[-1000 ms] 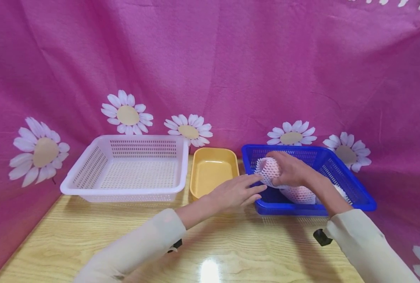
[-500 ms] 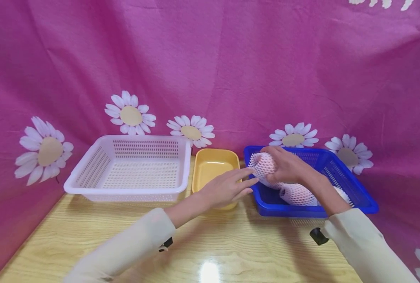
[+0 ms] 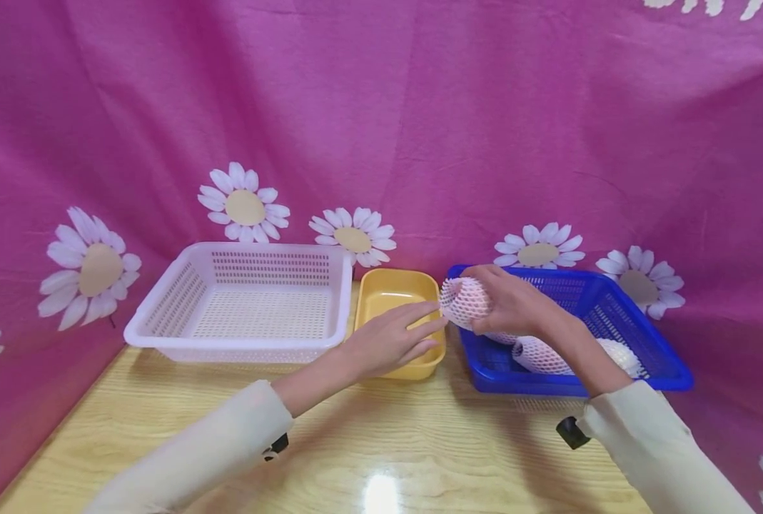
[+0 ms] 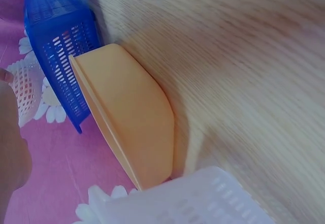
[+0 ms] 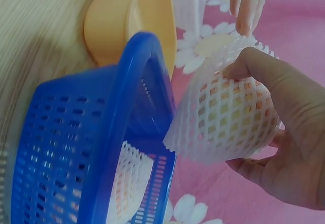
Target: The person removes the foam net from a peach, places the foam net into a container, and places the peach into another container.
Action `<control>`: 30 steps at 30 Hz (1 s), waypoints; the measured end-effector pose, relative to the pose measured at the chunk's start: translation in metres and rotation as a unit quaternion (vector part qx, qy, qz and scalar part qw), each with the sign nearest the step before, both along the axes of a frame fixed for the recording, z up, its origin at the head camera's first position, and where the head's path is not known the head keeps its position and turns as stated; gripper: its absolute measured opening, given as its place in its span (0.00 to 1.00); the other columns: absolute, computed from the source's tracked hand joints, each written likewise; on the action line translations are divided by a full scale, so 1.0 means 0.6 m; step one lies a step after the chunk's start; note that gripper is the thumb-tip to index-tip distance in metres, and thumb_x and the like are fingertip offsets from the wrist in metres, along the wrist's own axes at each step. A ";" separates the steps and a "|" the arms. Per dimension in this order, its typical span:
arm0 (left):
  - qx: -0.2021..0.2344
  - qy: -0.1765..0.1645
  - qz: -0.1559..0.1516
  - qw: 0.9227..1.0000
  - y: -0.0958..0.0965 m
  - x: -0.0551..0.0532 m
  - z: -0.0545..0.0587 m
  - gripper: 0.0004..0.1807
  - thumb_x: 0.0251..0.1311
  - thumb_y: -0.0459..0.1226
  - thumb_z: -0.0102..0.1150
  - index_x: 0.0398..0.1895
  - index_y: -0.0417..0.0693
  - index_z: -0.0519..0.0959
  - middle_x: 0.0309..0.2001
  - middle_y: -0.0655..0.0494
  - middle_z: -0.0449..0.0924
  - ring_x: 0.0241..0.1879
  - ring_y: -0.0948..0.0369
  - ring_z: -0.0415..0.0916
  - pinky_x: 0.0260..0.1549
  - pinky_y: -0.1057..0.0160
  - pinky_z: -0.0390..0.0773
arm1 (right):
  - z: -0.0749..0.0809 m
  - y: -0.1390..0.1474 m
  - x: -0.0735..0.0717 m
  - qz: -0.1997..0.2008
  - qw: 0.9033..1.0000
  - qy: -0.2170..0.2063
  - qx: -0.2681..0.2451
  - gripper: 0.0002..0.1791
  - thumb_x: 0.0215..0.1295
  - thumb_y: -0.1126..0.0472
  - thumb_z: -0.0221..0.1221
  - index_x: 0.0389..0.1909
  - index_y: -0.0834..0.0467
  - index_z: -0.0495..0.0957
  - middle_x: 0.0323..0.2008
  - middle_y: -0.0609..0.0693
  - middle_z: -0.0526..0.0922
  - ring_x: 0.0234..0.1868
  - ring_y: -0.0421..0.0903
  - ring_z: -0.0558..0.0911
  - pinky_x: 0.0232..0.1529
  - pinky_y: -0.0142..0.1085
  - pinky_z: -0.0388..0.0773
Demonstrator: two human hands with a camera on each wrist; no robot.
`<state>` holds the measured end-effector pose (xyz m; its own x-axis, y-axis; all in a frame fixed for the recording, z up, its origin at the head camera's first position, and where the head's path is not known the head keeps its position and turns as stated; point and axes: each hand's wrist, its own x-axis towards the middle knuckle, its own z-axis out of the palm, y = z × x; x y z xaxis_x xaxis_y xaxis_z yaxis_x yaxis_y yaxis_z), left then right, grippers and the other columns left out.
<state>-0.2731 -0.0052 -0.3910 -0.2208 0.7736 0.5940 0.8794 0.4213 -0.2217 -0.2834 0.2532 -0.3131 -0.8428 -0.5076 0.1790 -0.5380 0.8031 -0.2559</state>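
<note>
My right hand (image 3: 516,303) grips a round fruit in a white foam net (image 3: 465,303) above the left rim of the blue basket (image 3: 567,387). In the right wrist view, red and yellow skin shows through the net; the fruit's kind is unclear. My left hand (image 3: 387,339) reaches over the yellow tray (image 3: 381,300), fingers nearly straight, the fingertips (image 5: 245,26) at the net's loose edge. Whether they pinch it is hard to see. Inside the blue basket lie other netted pieces, one pinkish foam net (image 3: 540,355) and one whiter foam net (image 3: 620,355), partly behind my right forearm.
A white perforated basket (image 3: 236,344) stands left of the yellow tray. All three containers are on a wooden table (image 3: 445,450), against a pink flowered cloth (image 3: 420,143). The blue basket's rim runs just below my right hand.
The right hand has carried the netted fruit leftward, from within the blue basket to over its left rim. The left hand has drawn back left over the yellow tray.
</note>
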 end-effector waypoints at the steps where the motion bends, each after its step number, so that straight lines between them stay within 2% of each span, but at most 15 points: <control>1: 0.004 0.001 -0.001 1.000 -0.004 0.001 0.000 0.23 0.70 0.43 0.58 0.64 0.44 0.76 0.64 0.42 0.73 0.64 0.52 0.71 0.67 0.59 0.65 | 0.000 -0.003 0.001 0.004 1.000 0.003 0.000 0.41 0.41 0.59 0.71 0.63 0.58 0.71 0.56 0.60 0.76 0.44 0.54 0.79 0.43 0.50 0.80; 8: 0.016 -0.011 0.009 1.000 -0.031 0.017 0.001 0.25 0.68 0.43 0.61 0.66 0.45 0.75 0.63 0.43 0.74 0.63 0.53 0.71 0.66 0.61 0.66 | 0.001 -0.031 0.015 0.021 1.000 0.005 0.004 0.42 0.40 0.56 0.72 0.62 0.54 0.72 0.56 0.57 0.76 0.44 0.53 0.80 0.44 0.49 0.80; 12: 0.025 -0.022 0.013 0.999 -0.048 0.027 -0.001 0.26 0.68 0.43 0.60 0.67 0.46 0.74 0.64 0.44 0.73 0.63 0.53 0.72 0.64 0.62 0.69 | 0.002 -0.051 0.027 0.030 0.999 0.003 0.012 0.41 0.42 0.54 0.73 0.63 0.53 0.72 0.56 0.55 0.75 0.45 0.52 0.79 0.45 0.49 0.80; 16: 0.035 -0.038 0.014 0.999 -0.063 0.037 -0.008 0.26 0.70 0.44 0.58 0.68 0.46 0.73 0.65 0.44 0.72 0.62 0.53 0.72 0.61 0.61 0.73 | -0.001 -0.070 0.038 0.035 0.999 -0.005 0.017 0.42 0.43 0.54 0.73 0.64 0.55 0.72 0.55 0.55 0.76 0.43 0.51 0.79 0.42 0.46 0.80; 19: 0.038 -0.034 0.015 0.999 -0.073 0.044 -0.013 0.25 0.71 0.44 0.57 0.68 0.46 0.73 0.65 0.44 0.73 0.62 0.54 0.72 0.59 0.61 0.74 | -0.003 -0.083 0.047 0.037 0.999 -0.012 0.026 0.42 0.42 0.55 0.72 0.63 0.53 0.71 0.53 0.54 0.76 0.41 0.50 0.79 0.39 0.45 0.81; 26: 0.059 -0.044 0.000 0.997 -0.093 0.060 -0.024 0.26 0.68 0.43 0.61 0.66 0.44 0.74 0.63 0.43 0.73 0.61 0.52 0.73 0.62 0.62 0.70 | -0.012 -0.108 0.067 0.051 0.998 -0.027 0.039 0.43 0.41 0.53 0.74 0.64 0.52 0.71 0.53 0.54 0.76 0.40 0.49 0.79 0.38 0.44 0.81; 30: 0.075 -0.031 -0.012 0.997 -0.099 0.065 -0.033 0.27 0.64 0.42 0.66 0.64 0.42 0.75 0.62 0.43 0.74 0.60 0.53 0.75 0.61 0.62 0.72 | -0.021 -0.120 0.078 0.053 0.996 -0.041 0.055 0.44 0.42 0.51 0.74 0.65 0.52 0.70 0.53 0.51 0.76 0.40 0.47 0.79 0.37 0.42 0.81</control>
